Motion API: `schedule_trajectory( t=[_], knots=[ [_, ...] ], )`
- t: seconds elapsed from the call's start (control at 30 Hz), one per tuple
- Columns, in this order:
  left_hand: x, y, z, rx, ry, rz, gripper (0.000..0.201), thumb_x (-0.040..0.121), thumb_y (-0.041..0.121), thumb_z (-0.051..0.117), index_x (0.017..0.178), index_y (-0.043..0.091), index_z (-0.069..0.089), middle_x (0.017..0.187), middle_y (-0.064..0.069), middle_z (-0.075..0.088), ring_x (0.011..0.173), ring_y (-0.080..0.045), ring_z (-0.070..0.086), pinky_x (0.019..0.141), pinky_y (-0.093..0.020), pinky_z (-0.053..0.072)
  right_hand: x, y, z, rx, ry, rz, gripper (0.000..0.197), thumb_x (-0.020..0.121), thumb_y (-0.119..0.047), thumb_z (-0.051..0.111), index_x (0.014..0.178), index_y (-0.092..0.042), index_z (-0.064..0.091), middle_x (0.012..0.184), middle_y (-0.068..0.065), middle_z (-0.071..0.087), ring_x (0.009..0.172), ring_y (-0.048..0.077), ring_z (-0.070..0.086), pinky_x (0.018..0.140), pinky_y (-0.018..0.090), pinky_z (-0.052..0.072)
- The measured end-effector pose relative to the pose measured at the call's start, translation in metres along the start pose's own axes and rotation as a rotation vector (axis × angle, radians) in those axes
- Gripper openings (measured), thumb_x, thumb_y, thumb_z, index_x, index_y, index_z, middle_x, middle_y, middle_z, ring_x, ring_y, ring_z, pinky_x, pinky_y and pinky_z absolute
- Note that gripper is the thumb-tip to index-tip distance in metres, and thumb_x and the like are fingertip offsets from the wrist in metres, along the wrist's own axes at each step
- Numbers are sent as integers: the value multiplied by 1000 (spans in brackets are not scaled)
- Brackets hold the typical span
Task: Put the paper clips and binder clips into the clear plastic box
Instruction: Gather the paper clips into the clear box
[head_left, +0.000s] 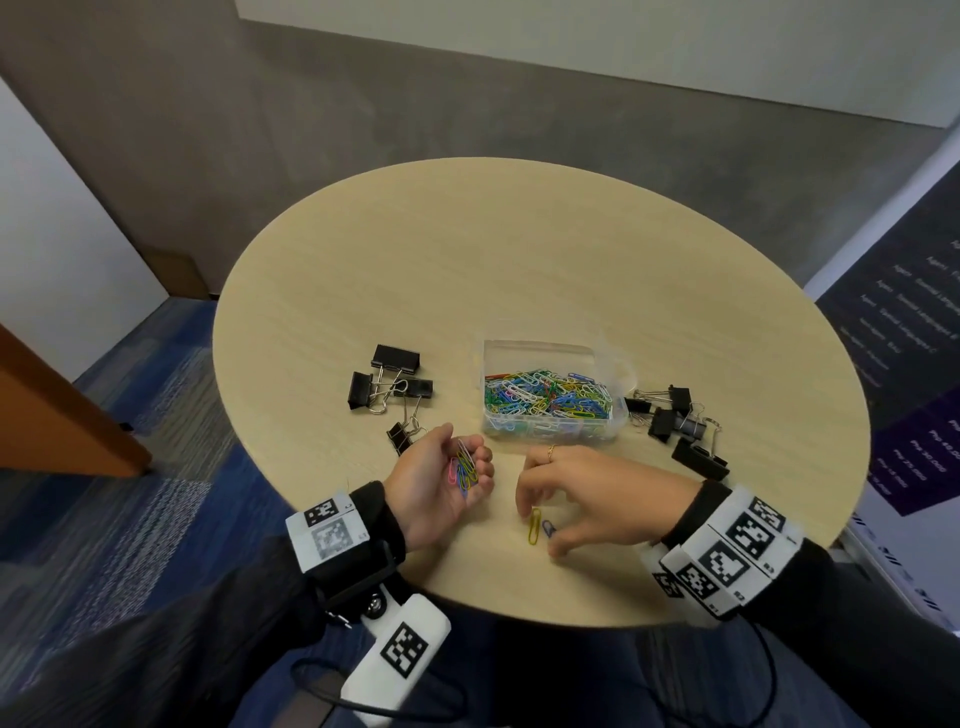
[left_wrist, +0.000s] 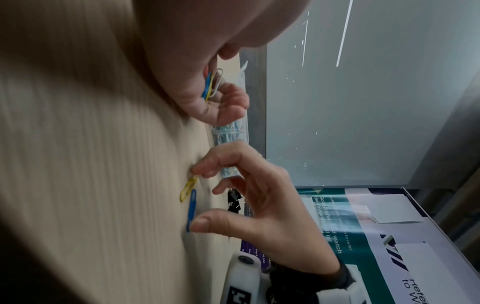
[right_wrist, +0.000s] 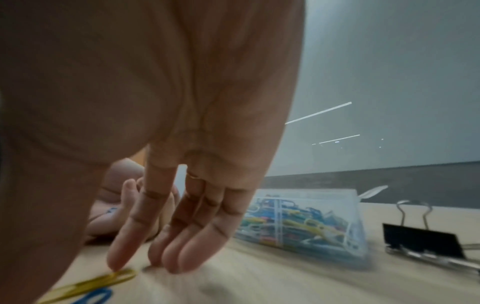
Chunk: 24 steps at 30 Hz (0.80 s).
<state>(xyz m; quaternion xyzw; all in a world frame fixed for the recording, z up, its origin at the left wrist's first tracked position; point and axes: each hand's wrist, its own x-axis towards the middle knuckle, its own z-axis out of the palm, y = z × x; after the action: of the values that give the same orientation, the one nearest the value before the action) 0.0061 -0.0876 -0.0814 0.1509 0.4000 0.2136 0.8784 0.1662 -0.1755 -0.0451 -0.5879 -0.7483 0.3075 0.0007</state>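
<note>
My left hand (head_left: 465, 449) lies palm up near the table's front and cups several coloured paper clips (head_left: 464, 465), fingers curled round them (left_wrist: 211, 86). My right hand (head_left: 540, 530) arches over two loose clips on the table. Its index fingertip touches the yellow paper clip (head_left: 534, 526) (right_wrist: 103, 281), and its thumb tip touches the end of the blue paper clip (head_left: 549, 528) (left_wrist: 191, 207). The clear plastic box (head_left: 540, 353) stands open just beyond both hands, holding many coloured clips (right_wrist: 306, 222).
Black binder clips lie in two groups on the round wooden table (head_left: 467, 270): one left of the box (head_left: 389, 384), one right of it (head_left: 675, 421), the nearest close to my right wrist (right_wrist: 420, 238). A printed banner (head_left: 909, 364) stands at the right.
</note>
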Motion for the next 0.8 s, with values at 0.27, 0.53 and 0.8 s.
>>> schedule_trajectory(
  t=[0.27, 0.53, 0.8],
  knots=[
    [0, 3, 0, -7, -27, -28, 44, 101, 31, 25, 74, 6, 50, 52, -7, 51, 44, -14, 47, 42, -15, 44, 3, 11, -1, -41, 12, -82, 25, 67, -18, 82, 87, -14, 68, 81, -6, 52, 76, 12, 53, 63, 13, 38],
    [-1, 3, -1, 16, -38, -42, 44, 101, 31, 26, 73, 6, 50, 55, -6, 51, 47, -15, 47, 43, -16, 46, 4, 13, -3, -69, -88, -53, 27, 71, -25, 80, 86, -14, 60, 77, -15, 40, 75, 12, 48, 67, 24, 41],
    [-2, 4, 1, 12, -38, -43, 42, 101, 31, 27, 75, 7, 50, 55, -6, 51, 50, -15, 45, 42, -16, 45, 3, 19, -10, 5, -33, -17, 17, 78, -18, 75, 74, -13, 59, 58, -12, 54, 55, 2, 51, 53, 10, 37]
  ],
)
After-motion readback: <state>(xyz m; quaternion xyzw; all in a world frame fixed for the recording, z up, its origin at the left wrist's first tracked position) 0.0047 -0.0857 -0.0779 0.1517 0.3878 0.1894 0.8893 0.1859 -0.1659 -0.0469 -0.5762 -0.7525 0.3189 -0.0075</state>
